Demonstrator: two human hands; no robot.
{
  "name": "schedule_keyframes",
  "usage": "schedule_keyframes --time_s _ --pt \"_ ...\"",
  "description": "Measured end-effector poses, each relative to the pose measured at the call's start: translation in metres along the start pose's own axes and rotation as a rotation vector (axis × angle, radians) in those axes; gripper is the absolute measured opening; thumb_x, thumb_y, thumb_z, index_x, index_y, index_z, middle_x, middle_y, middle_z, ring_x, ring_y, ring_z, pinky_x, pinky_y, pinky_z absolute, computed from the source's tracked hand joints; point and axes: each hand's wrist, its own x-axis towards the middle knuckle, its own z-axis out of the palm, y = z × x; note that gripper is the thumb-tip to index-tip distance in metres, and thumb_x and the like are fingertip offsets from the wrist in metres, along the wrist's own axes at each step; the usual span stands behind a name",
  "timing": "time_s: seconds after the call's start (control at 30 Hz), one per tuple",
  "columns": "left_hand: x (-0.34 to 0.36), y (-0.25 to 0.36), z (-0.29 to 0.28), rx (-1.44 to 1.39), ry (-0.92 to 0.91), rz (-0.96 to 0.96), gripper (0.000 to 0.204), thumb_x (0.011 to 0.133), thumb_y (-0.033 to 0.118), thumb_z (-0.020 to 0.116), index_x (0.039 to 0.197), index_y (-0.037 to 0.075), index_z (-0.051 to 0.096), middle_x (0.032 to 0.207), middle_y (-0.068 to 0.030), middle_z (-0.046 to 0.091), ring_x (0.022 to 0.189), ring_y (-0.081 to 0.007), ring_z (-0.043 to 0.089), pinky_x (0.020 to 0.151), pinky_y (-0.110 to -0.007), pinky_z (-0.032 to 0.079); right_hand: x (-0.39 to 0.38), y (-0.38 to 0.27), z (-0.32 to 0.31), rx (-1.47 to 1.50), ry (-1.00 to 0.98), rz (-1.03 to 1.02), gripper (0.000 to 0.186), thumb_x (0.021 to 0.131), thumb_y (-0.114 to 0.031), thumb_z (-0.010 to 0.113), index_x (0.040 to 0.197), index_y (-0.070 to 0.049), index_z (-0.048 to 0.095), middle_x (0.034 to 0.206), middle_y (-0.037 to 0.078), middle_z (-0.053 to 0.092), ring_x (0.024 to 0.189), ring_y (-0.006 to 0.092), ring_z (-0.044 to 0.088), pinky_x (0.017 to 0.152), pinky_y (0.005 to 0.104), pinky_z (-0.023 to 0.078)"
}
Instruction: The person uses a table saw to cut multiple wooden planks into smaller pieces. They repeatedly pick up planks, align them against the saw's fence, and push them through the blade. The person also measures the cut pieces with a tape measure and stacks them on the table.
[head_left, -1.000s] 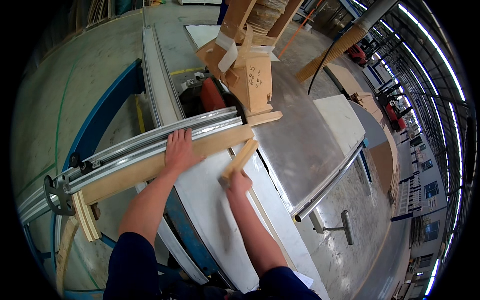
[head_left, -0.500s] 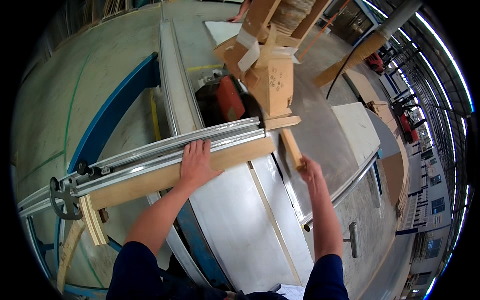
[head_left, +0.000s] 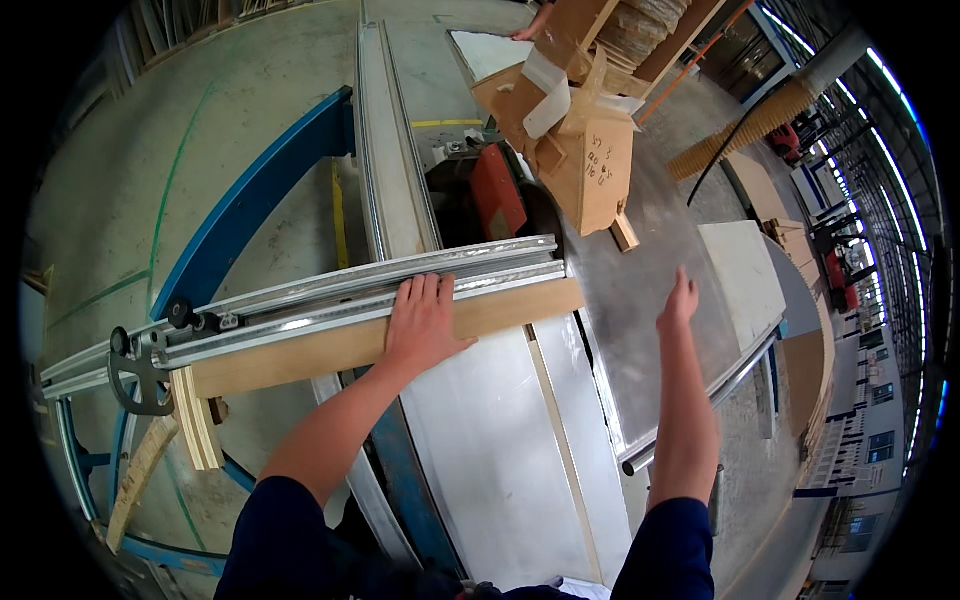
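Note:
A long wooden board [head_left: 320, 356] lies across the pale sliding table [head_left: 470, 430], along the aluminium fence [head_left: 300, 322]. My left hand [head_left: 424, 325] holds it there, fingers over its far edge at the fence and thumb on top. The board's right end lies near the saw's cutting line; no blade can be made out. My right hand [head_left: 680, 300] is empty, fingers stretched out, over the grey metal table [head_left: 655, 370]. Beyond it a short wood offcut [head_left: 625, 233] pokes out beside the cardboard guard [head_left: 590, 170].
Layered plywood pieces [head_left: 197, 420] stand at the fence's left end, by a black-handled stop [head_left: 140, 370]. A red machine part [head_left: 497, 190] sits behind the fence. A blue curved arm [head_left: 250, 190] spans the left. Another person's hand [head_left: 533, 30] shows at the back.
The wood block has left my right hand, which is now empty. Of the offcuts by the cardboard, one shows now, farther right. My left hand stays on the board. The view has shifted.

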Motion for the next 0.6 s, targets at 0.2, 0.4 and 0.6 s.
schedule_keyframes --time_s 0.2,0.4,0.6 --pt "-0.005 -0.008 -0.003 -0.054 0.027 0.053 0.095 0.071 0.050 0.089 0.141 -0.004 0.051 0.126 -0.0160 0.056 0.123 -0.0319 0.050 0.111 -0.043 0.036 -0.212 0.091 -0.177 -0.413 -0.303 -0.366 0.055 0.102 -0.013 0.064 0.151 0.006 0.047 0.152 0.024 0.052 0.139 0.0329 0.053 0.115 0.0423 0.043" --pt "-0.006 -0.009 0.006 -0.002 -0.007 0.128 0.098 0.069 0.041 0.091 0.145 -0.003 0.050 0.130 -0.0169 0.056 0.128 -0.0313 0.049 0.111 -0.043 0.037 -0.395 0.077 -0.167 -0.467 -0.629 -0.433 0.046 0.092 -0.002 0.067 0.137 0.006 0.060 0.132 0.021 0.066 0.116 0.0305 0.067 0.096 0.0408 0.055" --pt "-0.036 -0.033 -0.006 0.093 0.097 0.104 0.087 0.074 0.032 0.087 0.148 0.005 0.052 0.132 -0.0142 0.057 0.129 -0.0290 0.050 0.113 -0.043 0.037 -0.425 0.039 -0.023 -0.687 -1.006 -0.801 0.065 0.089 -0.010 0.073 0.147 0.003 0.048 0.149 0.028 0.051 0.139 0.0449 0.048 0.118 0.0505 0.039"
